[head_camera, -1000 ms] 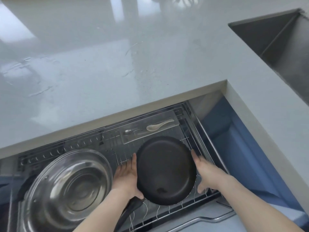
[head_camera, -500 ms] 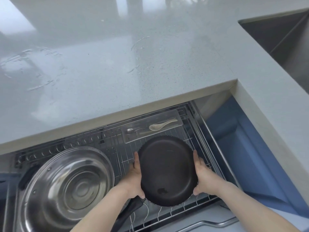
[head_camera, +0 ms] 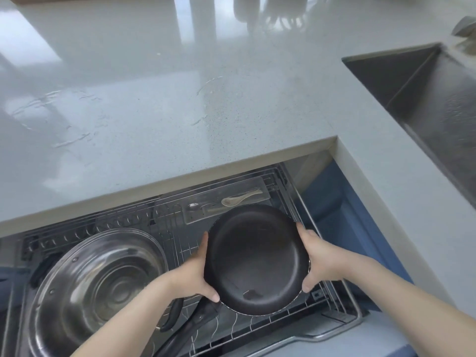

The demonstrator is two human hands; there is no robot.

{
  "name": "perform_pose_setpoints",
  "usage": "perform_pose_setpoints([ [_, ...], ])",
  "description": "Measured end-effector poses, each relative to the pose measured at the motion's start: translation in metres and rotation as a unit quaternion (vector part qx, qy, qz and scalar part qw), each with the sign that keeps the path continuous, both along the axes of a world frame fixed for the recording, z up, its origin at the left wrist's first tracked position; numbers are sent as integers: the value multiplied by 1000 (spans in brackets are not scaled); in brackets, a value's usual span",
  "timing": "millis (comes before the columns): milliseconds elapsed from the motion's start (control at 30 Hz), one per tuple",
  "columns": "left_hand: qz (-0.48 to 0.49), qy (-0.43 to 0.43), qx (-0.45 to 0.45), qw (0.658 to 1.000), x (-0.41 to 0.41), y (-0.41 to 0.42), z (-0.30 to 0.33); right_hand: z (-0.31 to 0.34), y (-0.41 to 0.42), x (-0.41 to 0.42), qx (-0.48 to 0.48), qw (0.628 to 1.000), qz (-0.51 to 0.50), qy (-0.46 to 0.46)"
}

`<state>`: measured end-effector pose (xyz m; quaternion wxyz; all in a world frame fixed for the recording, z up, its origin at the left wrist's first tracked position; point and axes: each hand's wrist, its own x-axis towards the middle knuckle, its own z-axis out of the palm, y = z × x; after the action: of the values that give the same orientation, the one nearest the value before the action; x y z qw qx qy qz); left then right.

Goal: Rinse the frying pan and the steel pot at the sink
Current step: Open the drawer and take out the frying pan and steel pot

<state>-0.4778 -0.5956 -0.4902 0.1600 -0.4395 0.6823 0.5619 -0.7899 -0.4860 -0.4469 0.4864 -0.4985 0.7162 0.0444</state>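
Both hands grasp the black frying pan (head_camera: 255, 261) by its rim: left hand (head_camera: 192, 275) on the left edge, right hand (head_camera: 320, 258) on the right, above the pulled-out wire drawer rack (head_camera: 296, 315). Steel pot (head_camera: 95, 287) sits in the rack's left part. Behind the pan, a ceramic spoon (head_camera: 240, 198) in the cutlery tray. Beyond: wet grey countertop (head_camera: 167, 112); sink (head_camera: 432, 99) far right.
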Motion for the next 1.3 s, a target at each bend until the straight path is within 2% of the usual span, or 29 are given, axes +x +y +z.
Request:
perform_pose_setpoints([
  [133, -26, 33, 12, 999, 4, -9, 38, 39, -1, 0, 14, 1000, 16, -4],
  [300, -21, 21, 2, 1000, 18, -6, 85, 92, 4, 14, 16, 1000, 21, -7],
  [500, 0, -18, -34, 999, 32, 16, 133, 133, 24, 28, -35, 999, 31, -2],
  [867, 3, -6, -76, 997, 43, 45, 207, 197, 57, 35, -114, 993, 39, 1],
  [1067, -19, 19, -127, 992, 31, -19, 269, 253, -6, 24, -191, 981, 44, 17],
  [1167, -36, 12, -171, 984, 17, -74, 295, 257, -55, 19, -218, 976, 22, 9],
  [1300, -22, -35, -162, 986, 6, -155, 301, 243, -121, 13, -233, 972, -13, -3],
])
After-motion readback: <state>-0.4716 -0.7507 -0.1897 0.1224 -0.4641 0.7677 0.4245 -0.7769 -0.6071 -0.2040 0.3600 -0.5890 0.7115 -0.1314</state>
